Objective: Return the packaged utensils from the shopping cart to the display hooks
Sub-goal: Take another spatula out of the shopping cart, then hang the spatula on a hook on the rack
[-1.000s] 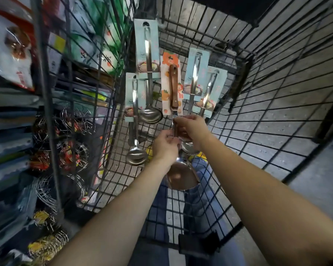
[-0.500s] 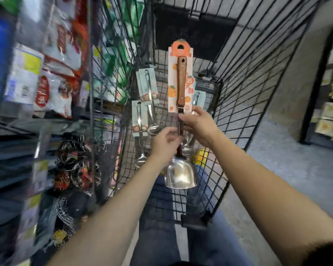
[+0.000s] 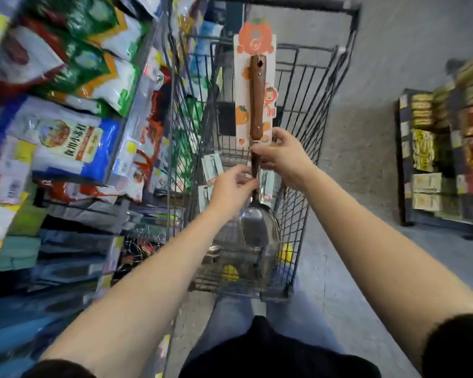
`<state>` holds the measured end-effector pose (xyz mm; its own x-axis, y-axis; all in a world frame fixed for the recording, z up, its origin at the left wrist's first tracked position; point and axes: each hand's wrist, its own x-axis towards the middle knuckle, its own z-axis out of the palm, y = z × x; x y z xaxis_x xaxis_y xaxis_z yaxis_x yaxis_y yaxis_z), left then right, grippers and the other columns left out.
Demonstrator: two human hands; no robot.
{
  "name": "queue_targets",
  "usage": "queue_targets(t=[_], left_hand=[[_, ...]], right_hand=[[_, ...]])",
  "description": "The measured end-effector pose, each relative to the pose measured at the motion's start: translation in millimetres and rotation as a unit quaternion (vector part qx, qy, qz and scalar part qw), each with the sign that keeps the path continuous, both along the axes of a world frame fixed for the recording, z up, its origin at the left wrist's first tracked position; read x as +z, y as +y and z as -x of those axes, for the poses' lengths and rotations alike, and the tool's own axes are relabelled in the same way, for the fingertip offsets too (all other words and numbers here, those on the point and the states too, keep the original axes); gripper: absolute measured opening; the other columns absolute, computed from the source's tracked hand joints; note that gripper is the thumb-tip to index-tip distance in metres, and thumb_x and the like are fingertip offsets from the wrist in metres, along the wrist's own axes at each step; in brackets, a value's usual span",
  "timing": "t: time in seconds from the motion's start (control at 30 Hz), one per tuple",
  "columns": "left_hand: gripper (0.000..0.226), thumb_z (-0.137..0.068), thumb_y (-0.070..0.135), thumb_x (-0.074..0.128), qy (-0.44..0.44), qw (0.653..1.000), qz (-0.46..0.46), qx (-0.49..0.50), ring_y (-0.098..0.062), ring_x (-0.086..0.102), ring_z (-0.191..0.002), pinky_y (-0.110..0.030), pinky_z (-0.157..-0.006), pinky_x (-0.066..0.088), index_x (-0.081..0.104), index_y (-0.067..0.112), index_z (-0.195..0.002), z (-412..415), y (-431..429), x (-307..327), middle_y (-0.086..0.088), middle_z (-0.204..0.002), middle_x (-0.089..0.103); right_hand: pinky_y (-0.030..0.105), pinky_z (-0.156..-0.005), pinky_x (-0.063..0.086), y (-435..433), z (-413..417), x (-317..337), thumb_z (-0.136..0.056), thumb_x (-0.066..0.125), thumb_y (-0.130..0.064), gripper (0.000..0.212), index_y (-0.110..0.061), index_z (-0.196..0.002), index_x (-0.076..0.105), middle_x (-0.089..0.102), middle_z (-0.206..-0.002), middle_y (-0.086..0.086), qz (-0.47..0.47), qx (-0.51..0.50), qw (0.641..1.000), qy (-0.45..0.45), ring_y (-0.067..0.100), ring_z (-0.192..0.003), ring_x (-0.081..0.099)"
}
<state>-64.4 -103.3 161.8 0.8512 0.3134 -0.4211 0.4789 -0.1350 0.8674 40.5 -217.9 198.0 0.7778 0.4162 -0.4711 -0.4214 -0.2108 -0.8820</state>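
Note:
A packaged spatula [image 3: 257, 105] with a brown wooden handle, an orange-and-white card and a shiny steel blade stands upright above the wire shopping cart [image 3: 320, 110]. My right hand [image 3: 279, 156] grips its neck just under the card. My left hand [image 3: 232, 186] pinches the metal stem a little lower, above the blade. Several packaged ladles on pale blue cards [image 3: 212, 167] lie deeper in the cart, partly hidden behind my hands. No display hooks can be made out.
Shelves of bagged goods [image 3: 74, 85] crowd the left side, right against the cart. Wire whisks [image 3: 142, 246] hang low on the left. A pallet of boxed goods [image 3: 443, 154] stands at the right across a grey floor.
Both hands have lifted the spatula up out of the cart. The view has swung away from the cart floor, so the ladles now sit lower and further behind my hands.

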Motion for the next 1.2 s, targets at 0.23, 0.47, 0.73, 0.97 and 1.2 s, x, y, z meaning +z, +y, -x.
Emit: queue_targets(t=[0.23, 0.47, 0.73, 0.97, 1.2], left_hand=[[0.018, -0.092, 0.020, 0.075, -0.096, 0.992, -0.073, -0.026, -0.015, 0.072, -0.086, -0.042, -0.082, 0.061, 0.067, 0.035, -0.100, -4, -1, 96, 0.006, -0.091, 0.074], [0.033, -0.092, 0.014, 0.074, -0.189, 0.973, -0.135, 0.006, 0.004, 0.065, -0.068, -0.018, -0.069, 0.050, 0.060, 0.043, -0.096, 5, -18, 182, 0.008, -0.079, 0.070], [0.036, -0.093, 0.013, 0.072, -0.241, 0.947, -0.192, 0.090, 0.003, 0.065, -0.067, -0.018, -0.067, 0.053, 0.056, 0.045, -0.098, 46, -47, 255, 0.007, -0.077, 0.068], [0.031, -0.095, 0.017, 0.073, -0.240, 0.920, -0.227, 0.208, -0.010, 0.068, -0.071, -0.018, -0.063, 0.053, 0.057, 0.031, -0.117, 116, -55, 296, -0.002, -0.084, 0.071], [0.024, -0.095, 0.017, 0.073, -0.229, 0.888, -0.247, 0.314, -0.027, 0.073, -0.082, -0.048, -0.079, 0.063, 0.061, 0.029, -0.112, 215, -40, 331, -0.005, -0.085, 0.077]], right_hand=[[0.043, -0.087, 0.061, -13, 1, 101, -0.093, 0.071, -0.001, 0.024, -0.014, -0.113, 0.064, 0.074, -0.115, 0.022, -0.065, -0.003, 0.994, -0.084, 0.028, -0.096, 0.074], [0.061, -0.098, 0.056, -20, 4, 195, -0.091, 0.075, -0.007, 0.028, -0.021, -0.114, 0.067, 0.079, -0.112, 0.010, -0.115, 0.035, 0.976, -0.181, 0.027, -0.102, 0.075], [0.052, -0.088, 0.062, -27, 24, 265, -0.090, 0.076, -0.004, 0.029, -0.009, -0.117, 0.068, 0.078, -0.106, 0.013, -0.198, 0.107, 0.949, -0.222, 0.029, -0.096, 0.076], [0.033, -0.067, 0.061, -6, 78, 307, -0.090, 0.075, -0.001, 0.025, -0.011, -0.112, 0.070, 0.076, -0.098, 0.018, -0.259, 0.206, 0.914, -0.233, 0.022, -0.081, 0.074], [0.049, -0.079, 0.060, 42, 175, 341, -0.087, 0.076, -0.002, 0.025, -0.017, -0.106, 0.072, 0.072, -0.092, 0.011, -0.333, 0.284, 0.875, -0.207, 0.026, -0.082, 0.068]])
